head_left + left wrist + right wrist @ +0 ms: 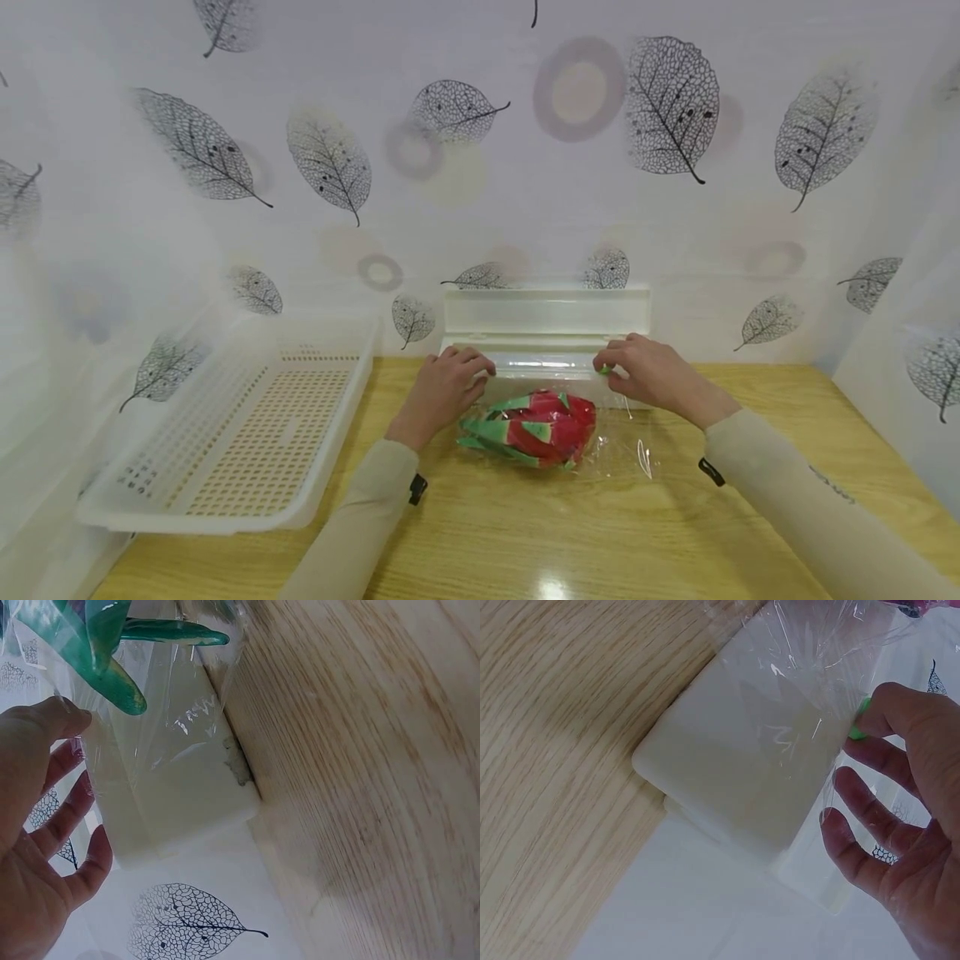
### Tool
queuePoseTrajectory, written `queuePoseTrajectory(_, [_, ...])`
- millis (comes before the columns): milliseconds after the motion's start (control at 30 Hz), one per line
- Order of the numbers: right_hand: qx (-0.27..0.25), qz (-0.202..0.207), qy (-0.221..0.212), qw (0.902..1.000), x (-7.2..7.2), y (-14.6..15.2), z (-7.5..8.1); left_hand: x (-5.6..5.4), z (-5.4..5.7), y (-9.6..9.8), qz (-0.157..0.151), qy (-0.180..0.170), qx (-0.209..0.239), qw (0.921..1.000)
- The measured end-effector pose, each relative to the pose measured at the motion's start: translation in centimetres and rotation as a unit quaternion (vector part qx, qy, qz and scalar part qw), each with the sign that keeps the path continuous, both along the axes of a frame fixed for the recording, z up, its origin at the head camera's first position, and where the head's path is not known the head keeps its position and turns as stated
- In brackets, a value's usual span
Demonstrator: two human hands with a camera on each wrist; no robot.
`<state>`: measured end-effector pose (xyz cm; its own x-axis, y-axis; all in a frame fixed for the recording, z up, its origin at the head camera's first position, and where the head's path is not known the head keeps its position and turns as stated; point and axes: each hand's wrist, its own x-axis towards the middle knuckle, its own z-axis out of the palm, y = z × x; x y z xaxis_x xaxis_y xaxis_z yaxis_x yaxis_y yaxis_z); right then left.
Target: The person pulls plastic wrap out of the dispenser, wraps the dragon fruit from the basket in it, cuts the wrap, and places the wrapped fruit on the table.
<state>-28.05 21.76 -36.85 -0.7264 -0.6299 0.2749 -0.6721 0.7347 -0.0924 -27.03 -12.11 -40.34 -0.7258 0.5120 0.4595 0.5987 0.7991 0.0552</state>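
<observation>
A white cling film dispenser box stands at the back of the table with its lid raised. Clear cling film hangs from its front edge and lies over a red and green dragon fruit. At the box's left end, my left hand pinches the film's edge between thumb and fingers; the left wrist view shows the film stretched from there. My right hand, at the right end, pinches a small green slider-like piece between thumb and index finger, its other fingers loosely bent.
A white plastic basket with a perforated bottom stands at the left of the wooden table. Behind the box hangs a white leaf-patterned sheet, which also covers the sides.
</observation>
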Motion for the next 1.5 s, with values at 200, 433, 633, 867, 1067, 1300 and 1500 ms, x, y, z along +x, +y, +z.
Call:
queuePoseTrajectory(200, [-0.002, 0.0, 0.001, 1.0, -0.1, 0.2, -0.3, 0.0, -0.1, 0.0, 0.003, -0.001, 0.002, 1.0])
queuePoseTrajectory(433, [-0.003, 0.003, 0.004, 1.0, -0.2, 0.4, -0.4, -0.1, -0.2, 0.0, 0.0, 0.0, 0.005, 1.0])
queuePoseTrajectory(633, [-0.004, -0.001, 0.004, 1.0, 0.0, 0.5, -0.3, -0.1, -0.1, 0.0, 0.001, -0.005, 0.004, 1.0])
queuePoseTrajectory(867, [-0.006, -0.003, -0.001, 1.0, 0.0, 0.6, -0.4, -0.1, -0.1, 0.1, 0.002, -0.005, 0.007, 1.0])
queuePoseTrajectory(1067, [-0.011, 0.0, 0.005, 0.9999, -0.1, 0.8, -0.6, 0.0, -0.1, 0.0, 0.002, -0.003, 0.007, 1.0])
queuePoseTrajectory(1300, [-0.016, 0.002, 0.01, 0.9998, -0.2, 1.0, -0.7, -0.2, -0.1, 0.0, 0.003, 0.0, 0.003, 1.0])
queuePoseTrajectory(1500, [-0.013, -0.002, 0.006, 0.9999, -0.1, 1.0, -0.7, -0.2, -0.1, 0.0, 0.002, -0.003, 0.0, 1.0])
